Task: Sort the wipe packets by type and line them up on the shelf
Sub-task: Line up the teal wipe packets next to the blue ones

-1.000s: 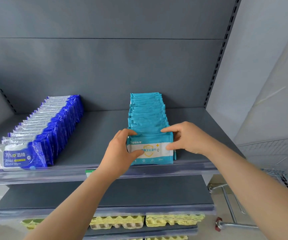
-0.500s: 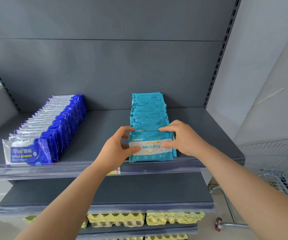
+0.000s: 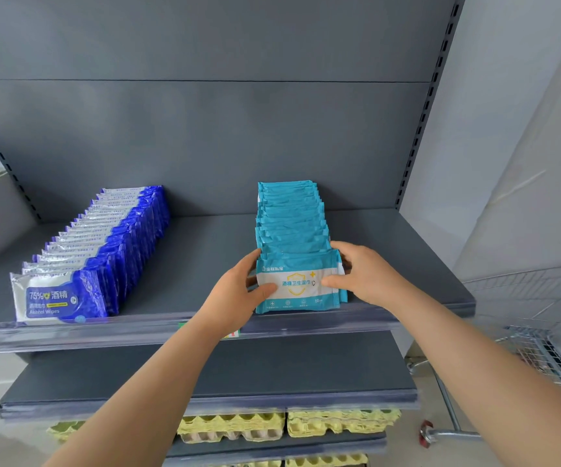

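While both hands sat on the front teal packet (image 3: 301, 284), the left hand (image 3: 235, 298) gripped its left edge, thumb on the printed face and fingers curled round the top corner. The right hand (image 3: 363, 278) gripped the right edge the same way, thumb on the face, fingers over the top. The packet stood upright at the front lip of the shelf (image 3: 205, 257), at the 6 o'clock end of the teal row (image 3: 290, 214) and touching the packet behind it. That row ran toward 12 o'clock, toward the back panel, with its packets upright and slightly staggered. The blue row (image 3: 114, 237) of alcohol wipes sat well apart at 9 o'clock of the teal row, also front to back. Its front blue packet (image 3: 53, 298) was at the shelf lip, label facing out. A clear price rail (image 3: 104, 332) ran along the shelf front. The lower shelf (image 3: 221, 365) was at 6 o'clock, with yellow egg cartons (image 3: 232, 426) under it. A wire cart (image 3: 541, 348) stood at 4 o'clock, beside the shelving.
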`<state>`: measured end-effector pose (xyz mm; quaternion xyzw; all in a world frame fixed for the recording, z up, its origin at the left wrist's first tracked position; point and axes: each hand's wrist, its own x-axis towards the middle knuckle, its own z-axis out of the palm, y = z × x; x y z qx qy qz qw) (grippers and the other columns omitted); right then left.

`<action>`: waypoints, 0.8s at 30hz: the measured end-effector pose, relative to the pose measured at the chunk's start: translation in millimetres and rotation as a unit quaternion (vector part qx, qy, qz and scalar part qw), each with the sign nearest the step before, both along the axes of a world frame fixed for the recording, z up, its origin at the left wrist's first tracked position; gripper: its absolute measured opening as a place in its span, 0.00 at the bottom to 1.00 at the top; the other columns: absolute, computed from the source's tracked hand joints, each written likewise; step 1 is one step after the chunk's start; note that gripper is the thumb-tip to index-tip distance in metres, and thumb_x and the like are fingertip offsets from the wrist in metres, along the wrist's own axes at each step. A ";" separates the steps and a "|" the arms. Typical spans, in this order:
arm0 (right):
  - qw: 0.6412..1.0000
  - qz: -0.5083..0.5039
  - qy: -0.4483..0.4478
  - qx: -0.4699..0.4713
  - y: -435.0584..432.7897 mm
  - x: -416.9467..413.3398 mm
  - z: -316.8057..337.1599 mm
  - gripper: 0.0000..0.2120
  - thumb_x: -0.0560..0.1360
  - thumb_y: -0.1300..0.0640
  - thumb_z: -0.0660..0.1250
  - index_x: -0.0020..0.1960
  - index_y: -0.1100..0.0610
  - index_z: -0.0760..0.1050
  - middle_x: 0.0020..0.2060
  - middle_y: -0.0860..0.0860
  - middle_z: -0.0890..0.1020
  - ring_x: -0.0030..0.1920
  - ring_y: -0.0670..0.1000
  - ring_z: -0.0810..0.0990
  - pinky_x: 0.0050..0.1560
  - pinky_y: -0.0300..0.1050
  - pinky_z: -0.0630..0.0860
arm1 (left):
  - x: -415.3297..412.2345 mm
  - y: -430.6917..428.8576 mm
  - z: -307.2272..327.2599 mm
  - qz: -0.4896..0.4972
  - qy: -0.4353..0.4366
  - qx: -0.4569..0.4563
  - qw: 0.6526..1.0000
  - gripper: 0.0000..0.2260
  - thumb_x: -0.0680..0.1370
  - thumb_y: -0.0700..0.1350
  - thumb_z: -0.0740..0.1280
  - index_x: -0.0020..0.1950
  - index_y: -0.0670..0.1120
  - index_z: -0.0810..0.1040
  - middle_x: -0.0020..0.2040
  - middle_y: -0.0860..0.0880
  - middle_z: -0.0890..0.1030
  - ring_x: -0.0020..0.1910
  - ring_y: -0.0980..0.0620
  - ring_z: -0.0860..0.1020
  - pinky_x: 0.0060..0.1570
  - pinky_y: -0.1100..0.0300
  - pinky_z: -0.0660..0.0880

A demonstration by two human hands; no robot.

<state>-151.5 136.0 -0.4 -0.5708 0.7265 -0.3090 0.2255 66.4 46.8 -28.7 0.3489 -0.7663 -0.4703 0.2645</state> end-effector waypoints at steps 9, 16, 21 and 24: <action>0.997 0.002 -0.044 0.070 -2.0 3.8 -5.1 0.35 0.73 0.51 0.72 0.74 0.47 0.57 0.67 0.41 0.73 0.63 0.44 0.74 0.65 0.49 0.73 | -10.2 -3.7 8.5 -0.025 -0.049 0.056 0.997 0.17 0.79 0.58 0.60 0.66 0.61 0.63 0.55 0.55 0.82 0.45 0.44 0.81 0.41 0.49 0.81; 0.994 -0.049 -0.088 0.046 -18.3 -15.4 6.6 0.41 0.75 0.34 0.59 0.78 0.52 0.48 0.77 0.47 0.57 0.75 0.49 0.59 0.74 0.52 0.59 | -14.1 -21.7 27.0 0.063 -0.029 0.070 0.995 0.30 0.81 0.59 0.54 0.79 0.50 0.49 0.76 0.56 0.60 0.73 0.53 0.62 0.68 0.59 0.59; 0.990 -0.081 -0.114 0.036 -68.0 -35.3 20.6 0.36 0.78 0.38 0.55 0.78 0.50 0.44 0.78 0.48 0.52 0.77 0.49 0.54 0.75 0.53 0.54 | -45.2 -85.6 37.4 0.135 0.004 0.111 0.985 0.30 0.81 0.59 0.56 0.79 0.50 0.51 0.77 0.52 0.60 0.74 0.49 0.63 0.73 0.50 0.59; 0.984 -0.086 -0.146 0.047 -98.8 -36.0 19.6 0.38 0.79 0.42 0.58 0.78 0.52 0.39 0.78 0.48 0.51 0.77 0.51 0.53 0.75 0.51 0.54 | -68.5 -108.7 32.6 0.138 0.024 0.159 0.977 0.30 0.81 0.57 0.57 0.79 0.49 0.52 0.76 0.51 0.62 0.73 0.48 0.65 0.71 0.47 0.63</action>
